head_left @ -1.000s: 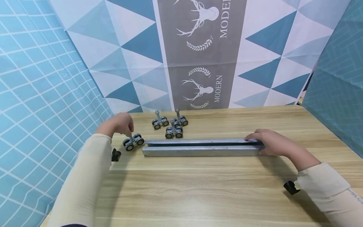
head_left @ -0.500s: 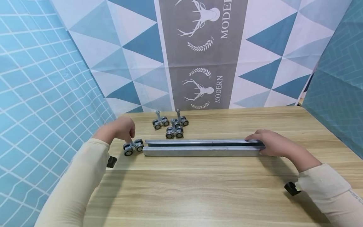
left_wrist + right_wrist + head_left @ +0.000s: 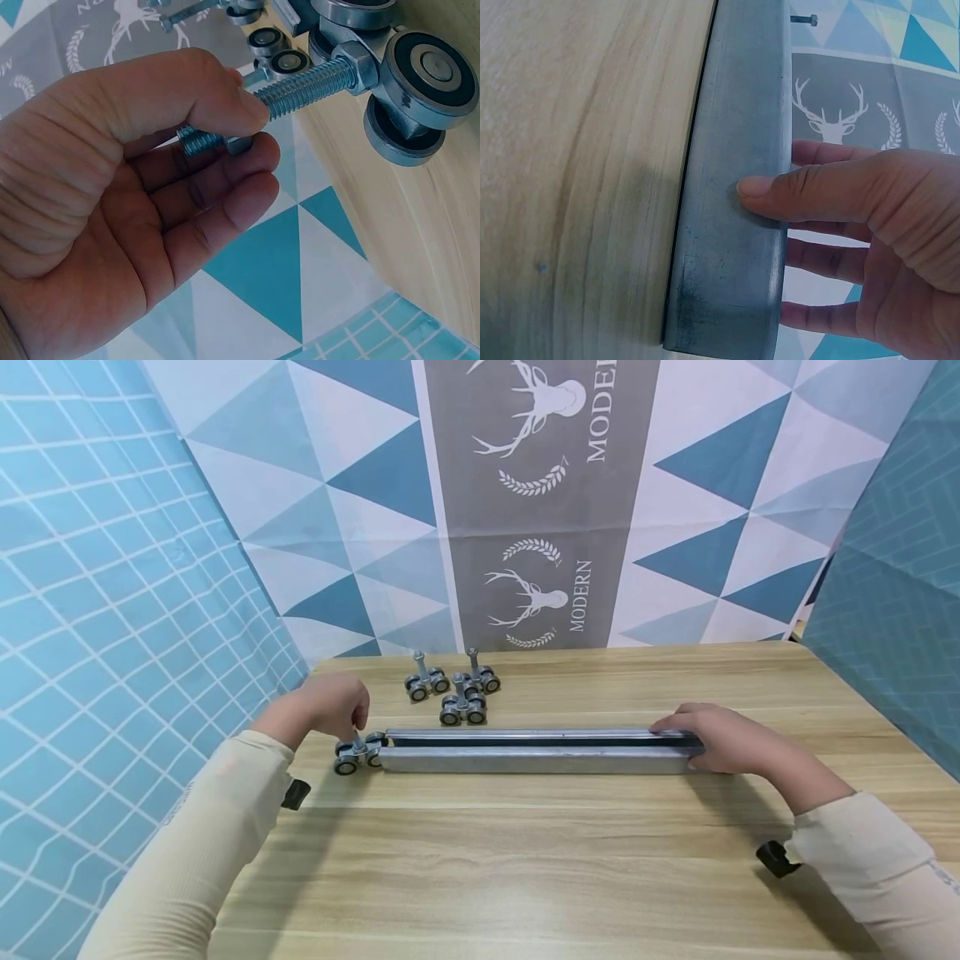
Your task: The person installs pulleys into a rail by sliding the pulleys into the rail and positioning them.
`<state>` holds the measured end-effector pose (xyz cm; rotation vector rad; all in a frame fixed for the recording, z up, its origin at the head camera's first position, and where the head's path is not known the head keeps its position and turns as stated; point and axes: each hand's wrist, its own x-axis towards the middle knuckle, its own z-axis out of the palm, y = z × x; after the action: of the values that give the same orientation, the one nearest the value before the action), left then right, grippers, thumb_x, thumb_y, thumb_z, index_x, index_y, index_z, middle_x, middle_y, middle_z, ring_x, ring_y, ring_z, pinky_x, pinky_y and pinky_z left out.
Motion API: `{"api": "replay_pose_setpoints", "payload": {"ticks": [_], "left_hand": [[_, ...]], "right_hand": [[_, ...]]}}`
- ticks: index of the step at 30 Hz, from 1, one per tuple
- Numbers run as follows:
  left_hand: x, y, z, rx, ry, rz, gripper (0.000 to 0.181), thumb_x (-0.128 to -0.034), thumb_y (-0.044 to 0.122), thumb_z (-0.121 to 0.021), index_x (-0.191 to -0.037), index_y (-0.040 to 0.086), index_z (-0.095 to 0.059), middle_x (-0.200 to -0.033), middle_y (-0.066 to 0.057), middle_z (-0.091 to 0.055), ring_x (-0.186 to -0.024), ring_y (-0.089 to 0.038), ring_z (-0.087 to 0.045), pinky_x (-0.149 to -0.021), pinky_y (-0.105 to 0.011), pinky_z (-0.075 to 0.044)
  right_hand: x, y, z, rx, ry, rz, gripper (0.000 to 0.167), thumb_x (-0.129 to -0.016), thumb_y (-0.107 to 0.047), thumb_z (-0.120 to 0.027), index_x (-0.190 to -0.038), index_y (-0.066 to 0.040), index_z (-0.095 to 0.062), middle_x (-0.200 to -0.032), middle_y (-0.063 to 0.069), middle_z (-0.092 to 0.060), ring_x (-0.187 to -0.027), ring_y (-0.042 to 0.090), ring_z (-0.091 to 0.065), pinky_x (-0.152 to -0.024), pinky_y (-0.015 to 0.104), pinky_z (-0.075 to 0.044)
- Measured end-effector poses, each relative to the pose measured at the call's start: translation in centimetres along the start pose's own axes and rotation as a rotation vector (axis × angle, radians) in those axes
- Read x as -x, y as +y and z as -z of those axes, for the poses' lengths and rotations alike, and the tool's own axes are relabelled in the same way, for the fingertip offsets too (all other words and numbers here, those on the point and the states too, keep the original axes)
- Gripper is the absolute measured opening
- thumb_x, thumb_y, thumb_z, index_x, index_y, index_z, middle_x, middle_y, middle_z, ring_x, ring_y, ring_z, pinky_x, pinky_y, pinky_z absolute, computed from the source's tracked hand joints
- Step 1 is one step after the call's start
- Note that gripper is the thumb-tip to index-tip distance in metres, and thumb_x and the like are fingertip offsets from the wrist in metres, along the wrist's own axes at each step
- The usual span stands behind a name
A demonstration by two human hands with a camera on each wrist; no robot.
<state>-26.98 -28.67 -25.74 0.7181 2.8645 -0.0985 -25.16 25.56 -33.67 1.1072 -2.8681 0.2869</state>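
Note:
Between thumb and fingers, my left hand (image 3: pixel 335 706) pinches the threaded bolt (image 3: pixel 311 88) of a four-wheeled roller trolley (image 3: pixel 357 755). The trolley's wheels (image 3: pixel 431 71) stand at the left end of a grey metal channel rail (image 3: pixel 525 761); the nearer wheels seem to be at its mouth, but I cannot tell how far in they sit. My right hand (image 3: pixel 723 739) grips the rail near its right end, with the thumb (image 3: pixel 759 187) on the front wall and the fingers reaching over the slotted top. The rail lies flat, slot upward.
Behind the rail's left part stand three more roller trolleys, one at left (image 3: pixel 427 681), one at right (image 3: pixel 482 675) and one in front (image 3: pixel 462 703), bolts upward. The wooden table (image 3: pixel 487 860) meets a patterned cloth backdrop (image 3: pixel 525 527) at its far edge.
My left hand has brought the trolley rightward, from just left of the rail up to its left end. The right hand and the rail have stayed in place.

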Motion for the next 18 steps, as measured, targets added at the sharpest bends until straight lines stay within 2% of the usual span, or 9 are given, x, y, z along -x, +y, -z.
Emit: {"api": "replay_pose_setpoints", "payload": {"ticks": [7, 14, 18], "left_hand": [[0.0, 0.7, -0.1, -0.007, 0.016, -0.044, 0.024, -0.0655, -0.005, -0.069, -0.064, 0.018, -0.065, -0.059, 0.007, -0.055, -0.054, -0.011, -0.044, -0.052, -0.028, -0.039], [-0.3, 1.3, 0.0, -0.008, 0.014, -0.079, 0.028, -0.0651, -0.009, -0.065, -0.061, 0.019, -0.061, -0.056, 0.007, -0.050, -0.053, -0.010, -0.035, -0.052, -0.027, -0.033], [-0.5, 1.3, -0.2, -0.003, 0.021, -0.084, 0.030, -0.0657, -0.010, -0.064, -0.057, 0.018, -0.056, -0.052, 0.008, -0.040, -0.052, -0.010, -0.028, -0.051, -0.028, -0.029]], "right_hand": [[0.0, 0.0, 0.1, -0.003, -0.003, 0.006, 0.060, -0.066, 0.003, -0.085, -0.123, -0.007, -0.066, -0.109, 0.012, -0.063, -0.100, 0.035, -0.061, -0.079, 0.049, -0.052], [0.1, 0.0, 0.0, -0.009, -0.008, 0.005, 0.060, -0.067, 0.002, -0.085, -0.124, -0.007, -0.066, -0.109, 0.012, -0.063, -0.100, 0.034, -0.061, -0.079, 0.048, -0.052], [0.1, 0.1, 0.0, -0.014, -0.009, 0.002, 0.060, -0.067, 0.002, -0.085, -0.124, -0.007, -0.066, -0.109, 0.012, -0.063, -0.100, 0.034, -0.061, -0.078, 0.048, -0.052]]}}
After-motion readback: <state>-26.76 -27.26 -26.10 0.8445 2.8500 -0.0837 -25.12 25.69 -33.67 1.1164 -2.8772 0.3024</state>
